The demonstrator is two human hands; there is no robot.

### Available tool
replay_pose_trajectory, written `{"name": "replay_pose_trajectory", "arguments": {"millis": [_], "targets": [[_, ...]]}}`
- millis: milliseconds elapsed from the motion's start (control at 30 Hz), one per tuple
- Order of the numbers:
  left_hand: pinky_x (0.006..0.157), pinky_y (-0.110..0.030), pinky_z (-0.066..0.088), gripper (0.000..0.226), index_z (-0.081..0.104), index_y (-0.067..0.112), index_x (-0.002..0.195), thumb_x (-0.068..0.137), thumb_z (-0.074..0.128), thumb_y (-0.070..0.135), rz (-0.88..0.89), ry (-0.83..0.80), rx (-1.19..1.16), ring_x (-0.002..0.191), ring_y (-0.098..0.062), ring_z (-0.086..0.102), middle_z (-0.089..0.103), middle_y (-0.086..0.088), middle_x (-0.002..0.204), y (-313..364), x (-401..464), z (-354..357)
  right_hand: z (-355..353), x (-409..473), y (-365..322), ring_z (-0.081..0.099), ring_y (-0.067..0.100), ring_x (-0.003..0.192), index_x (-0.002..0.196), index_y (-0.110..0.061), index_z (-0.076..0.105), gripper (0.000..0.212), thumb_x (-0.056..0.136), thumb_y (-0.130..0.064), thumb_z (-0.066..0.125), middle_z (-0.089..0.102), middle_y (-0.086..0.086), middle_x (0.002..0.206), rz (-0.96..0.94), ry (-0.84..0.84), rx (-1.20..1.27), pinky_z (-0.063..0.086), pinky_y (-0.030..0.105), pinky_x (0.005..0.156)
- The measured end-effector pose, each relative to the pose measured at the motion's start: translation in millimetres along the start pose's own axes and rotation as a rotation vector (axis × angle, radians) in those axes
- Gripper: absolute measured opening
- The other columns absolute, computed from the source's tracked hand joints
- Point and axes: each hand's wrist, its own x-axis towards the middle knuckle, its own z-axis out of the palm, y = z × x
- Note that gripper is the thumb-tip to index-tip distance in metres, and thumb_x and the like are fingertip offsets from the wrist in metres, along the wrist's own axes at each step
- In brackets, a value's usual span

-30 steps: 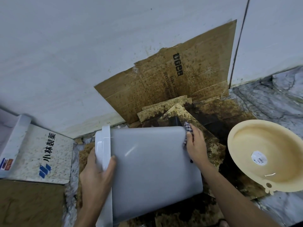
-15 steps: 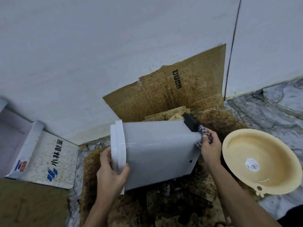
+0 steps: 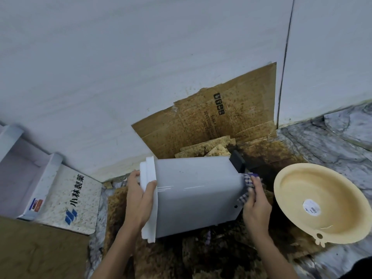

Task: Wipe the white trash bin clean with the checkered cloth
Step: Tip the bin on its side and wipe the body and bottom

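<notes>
The white trash bin (image 3: 193,190) lies tipped on its side above the floor, its rim to the left and its base to the right. My left hand (image 3: 138,198) grips the rim, thumb over the outer edge. My right hand (image 3: 256,206) presses the checkered cloth (image 3: 248,183) against the bin's base end, and most of the cloth is hidden under my fingers. A black pedal part (image 3: 237,161) sticks out at the base's far corner.
Stained cardboard (image 3: 211,121) leans on the white wall and more dirty cardboard (image 3: 161,258) covers the floor under the bin. A cream plastic basin (image 3: 322,200) sits tilted at the right. A white printed box (image 3: 66,200) lies at the left.
The bin has moved away from me and looks smaller, still on its side. My right hand with the cloth has slid down along the base end. My left hand keeps hold of the rim.
</notes>
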Motion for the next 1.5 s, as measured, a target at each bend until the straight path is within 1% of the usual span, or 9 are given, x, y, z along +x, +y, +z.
{"name": "replay_pose_trajectory", "arguments": {"millis": [100, 200, 400, 500, 700, 867, 1100, 1400, 1500], "targets": [[0.089, -0.04, 0.042, 0.064, 0.033, 0.026, 0.142, 0.082, 0.047, 0.044, 0.016, -0.032, 0.026, 0.119, -0.022, 0.053, 0.051, 0.003, 0.134, -0.6, 4.3, -1.7, 15.0, -40.7, -18.8, 0.035, 0.013, 0.143, 0.144, -0.023, 0.045, 0.048, 0.1, -0.005, 0.046, 0.042, -0.003, 0.152, -0.148, -0.109, 0.018, 0.037, 0.025, 0.112], [0.113, -0.034, 0.025, 0.07, 0.026, 0.027, 0.156, 0.088, 0.036, 0.042, 0.117, -0.061, 0.14, 0.144, -0.015, 0.027, 0.03, 0.007, 0.158, -1.6, 5.3, 1.1, 48.3, -76.1, -41.7, 0.013, 0.001, 0.148, 0.148, -0.033, 0.036, 0.053, 0.101, -0.008, 0.042, 0.026, -0.014, 0.16, -0.33, -0.318, -0.051, 0.026, 0.043, 0.119], [0.125, -0.042, 0.014, 0.059, 0.028, 0.033, 0.155, 0.1, 0.023, 0.054, 0.139, -0.001, 0.104, 0.151, -0.005, 0.016, 0.024, 0.011, 0.164, -9.5, 1.5, 11.1, 95.2, -63.5, -115.4, 0.021, 0.01, 0.148, 0.151, -0.023, 0.034, 0.049, 0.104, -0.034, 0.027, 0.034, -0.004, 0.157, -0.662, -0.532, -0.305, 0.013, 0.038, 0.122], [0.125, -0.04, 0.014, 0.057, 0.028, 0.033, 0.155, 0.102, 0.023, 0.052, 0.144, 0.006, 0.131, 0.152, -0.004, 0.015, 0.023, 0.014, 0.164, -14.6, 0.2, 12.7, 106.2, -28.8, -132.6, 0.018, 0.013, 0.149, 0.154, -0.024, 0.026, 0.053, 0.104, -0.041, 0.026, 0.028, -0.004, 0.16, -0.62, -0.652, -0.434, 0.006, 0.034, 0.122], [0.125, -0.04, 0.014, 0.059, 0.029, 0.026, 0.157, 0.103, 0.026, 0.049, 0.161, 0.031, 0.177, 0.153, -0.005, 0.013, 0.023, 0.01, 0.165, -16.2, 0.8, 13.4, 75.4, 22.8, -88.3, 0.004, 0.012, 0.151, 0.155, -0.035, 0.019, 0.056, 0.101, -0.053, 0.016, 0.013, -0.009, 0.164, -0.348, -0.605, -0.608, -0.001, 0.034, 0.121], [0.12, -0.029, 0.011, 0.063, 0.027, 0.028, 0.158, 0.1, 0.024, 0.052, 0.186, 0.048, 0.23, 0.153, -0.005, 0.011, 0.021, 0.01, 0.165, -14.0, -2.3, 18.5, 54.8, -32.1, -80.2, 0.001, 0.008, 0.151, 0.155, -0.034, 0.018, 0.06, 0.1, -0.053, 0.004, 0.013, -0.012, 0.163, -0.496, -0.539, -0.589, 0.002, 0.038, 0.122], [0.119, -0.026, 0.011, 0.058, 0.026, 0.028, 0.158, 0.103, 0.026, 0.048, 0.189, 0.02, 0.212, 0.153, -0.003, 0.01, 0.02, 0.012, 0.165, -15.9, -4.4, 13.9, 110.2, -20.6, -133.2, 0.018, 0.014, 0.149, 0.151, -0.03, 0.031, 0.051, 0.103, -0.045, 0.019, 0.028, -0.008, 0.16, -0.621, -0.672, -0.51, 0.006, 0.033, 0.12], [0.117, -0.024, 0.007, 0.061, 0.025, 0.026, 0.158, 0.101, 0.024, 0.049, 0.166, 0.028, 0.216, 0.153, -0.003, 0.007, 0.02, 0.011, 0.165, -13.4, -12.3, 13.6, 87.8, 59.6, -80.1, 0.027, 0.019, 0.145, 0.147, -0.029, 0.038, 0.057, 0.1, -0.053, 0.017, 0.038, -0.003, 0.155, -0.334, -0.6, -0.633, 0.015, 0.041, 0.121], [0.118, -0.027, 0.009, 0.062, 0.025, 0.028, 0.158, 0.1, 0.023, 0.05, 0.161, 0.032, 0.223, 0.153, -0.005, 0.008, 0.02, 0.01, 0.165, -10.8, -12.9, 14.1, 71.2, 63.0, -68.0, 0.03, 0.023, 0.143, 0.146, -0.024, 0.042, 0.051, 0.102, -0.045, 0.026, 0.04, 0.001, 0.154, -0.254, -0.5, -0.586, 0.021, 0.043, 0.119]]}}
